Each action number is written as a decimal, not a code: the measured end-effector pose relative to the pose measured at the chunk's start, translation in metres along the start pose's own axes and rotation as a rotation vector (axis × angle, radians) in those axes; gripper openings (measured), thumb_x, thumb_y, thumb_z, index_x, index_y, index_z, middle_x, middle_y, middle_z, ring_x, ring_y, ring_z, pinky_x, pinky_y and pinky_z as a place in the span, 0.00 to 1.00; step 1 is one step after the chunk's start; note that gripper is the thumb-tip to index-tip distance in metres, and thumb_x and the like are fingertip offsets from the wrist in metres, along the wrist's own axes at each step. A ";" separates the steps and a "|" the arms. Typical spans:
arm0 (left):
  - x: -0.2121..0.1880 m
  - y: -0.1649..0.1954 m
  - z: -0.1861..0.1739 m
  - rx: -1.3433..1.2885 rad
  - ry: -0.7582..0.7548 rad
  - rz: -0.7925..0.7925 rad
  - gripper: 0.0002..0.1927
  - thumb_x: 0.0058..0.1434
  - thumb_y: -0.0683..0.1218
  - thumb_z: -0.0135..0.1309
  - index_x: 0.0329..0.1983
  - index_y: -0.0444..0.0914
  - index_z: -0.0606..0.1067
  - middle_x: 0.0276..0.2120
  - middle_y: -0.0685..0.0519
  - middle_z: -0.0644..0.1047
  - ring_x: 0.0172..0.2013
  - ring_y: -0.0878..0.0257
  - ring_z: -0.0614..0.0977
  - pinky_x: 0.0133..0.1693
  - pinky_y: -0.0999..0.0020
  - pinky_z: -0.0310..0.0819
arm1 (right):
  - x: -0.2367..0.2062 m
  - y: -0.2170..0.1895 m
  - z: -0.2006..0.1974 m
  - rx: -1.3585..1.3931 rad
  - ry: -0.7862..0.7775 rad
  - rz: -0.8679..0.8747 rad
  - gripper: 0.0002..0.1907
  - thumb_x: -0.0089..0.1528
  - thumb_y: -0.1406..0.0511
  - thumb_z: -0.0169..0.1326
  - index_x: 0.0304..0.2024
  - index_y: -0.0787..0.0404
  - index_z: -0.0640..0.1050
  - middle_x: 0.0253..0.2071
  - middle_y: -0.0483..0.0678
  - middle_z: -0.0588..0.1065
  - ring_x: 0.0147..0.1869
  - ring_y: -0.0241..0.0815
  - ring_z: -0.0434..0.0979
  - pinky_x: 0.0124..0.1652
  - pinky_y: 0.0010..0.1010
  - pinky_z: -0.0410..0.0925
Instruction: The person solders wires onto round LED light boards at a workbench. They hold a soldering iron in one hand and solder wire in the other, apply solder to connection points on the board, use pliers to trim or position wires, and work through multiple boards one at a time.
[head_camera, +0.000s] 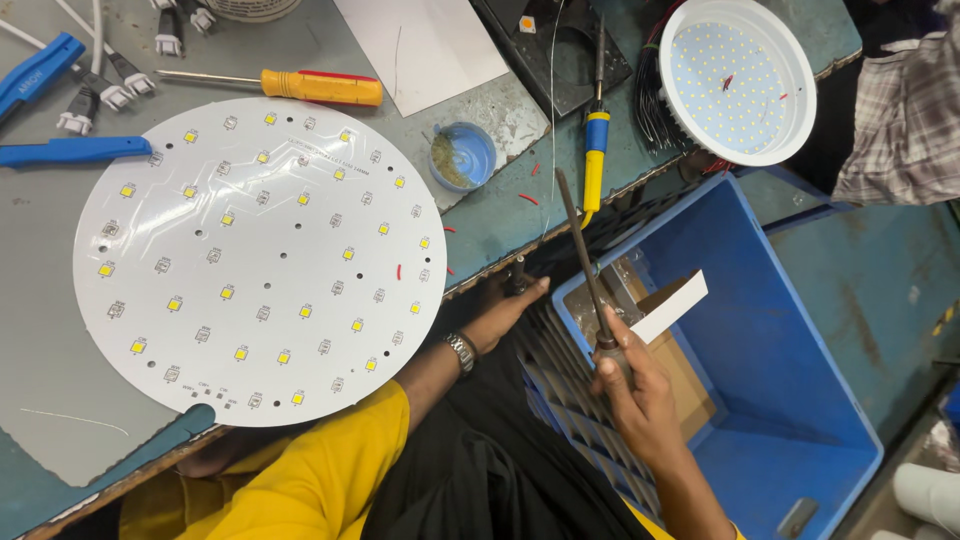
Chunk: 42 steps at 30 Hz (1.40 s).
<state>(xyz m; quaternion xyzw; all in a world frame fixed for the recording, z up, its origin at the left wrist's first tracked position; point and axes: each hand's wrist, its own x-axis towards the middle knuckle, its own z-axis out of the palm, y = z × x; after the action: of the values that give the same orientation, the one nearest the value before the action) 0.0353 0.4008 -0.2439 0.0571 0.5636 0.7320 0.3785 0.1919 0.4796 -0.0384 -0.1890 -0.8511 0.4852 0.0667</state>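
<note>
Head view: right hand (640, 385) grips a screwdriver (585, 265) over the heatsink (560, 385); left hand (505, 310) grasps a dark part at the desk (500, 225) edge; driving a screw seems underway, needing tip alignment

The round LED board (260, 262) is white, dotted with yellow chips in rings. The screwdriver (300, 86) has a yellow handle with a red stripe. The crate (790, 330) is bright blue, the table (500, 215) worn teal, the sleeve (320, 480) mustard yellow.
</note>
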 end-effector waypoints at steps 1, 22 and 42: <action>0.001 0.000 -0.002 0.011 0.011 0.006 0.33 0.54 0.62 0.67 0.50 0.33 0.74 0.47 0.48 0.77 0.49 0.60 0.77 0.52 0.62 0.71 | 0.000 -0.005 0.001 -0.055 0.002 -0.033 0.30 0.68 0.69 0.50 0.73 0.62 0.63 0.41 0.45 0.72 0.35 0.32 0.74 0.36 0.24 0.71; 0.013 -0.022 -0.012 0.238 -0.005 -0.120 0.41 0.52 0.62 0.62 0.65 0.36 0.70 0.61 0.44 0.74 0.61 0.53 0.75 0.60 0.61 0.67 | 0.007 -0.075 0.045 -0.661 -0.010 -0.102 0.30 0.63 0.68 0.54 0.69 0.50 0.68 0.29 0.52 0.72 0.28 0.55 0.75 0.30 0.45 0.68; 0.032 -0.037 -0.004 0.544 0.117 -0.193 0.33 0.54 0.62 0.62 0.52 0.32 0.76 0.48 0.38 0.77 0.49 0.46 0.78 0.50 0.55 0.71 | 0.037 -0.091 0.048 -0.706 -0.085 -0.125 0.34 0.62 0.68 0.54 0.71 0.50 0.64 0.31 0.56 0.74 0.31 0.61 0.76 0.31 0.49 0.68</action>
<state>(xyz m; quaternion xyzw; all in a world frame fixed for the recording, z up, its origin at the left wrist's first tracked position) 0.0289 0.4201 -0.2881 0.0602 0.7630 0.5166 0.3839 0.1197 0.4137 0.0117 -0.1277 -0.9782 0.1638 -0.0088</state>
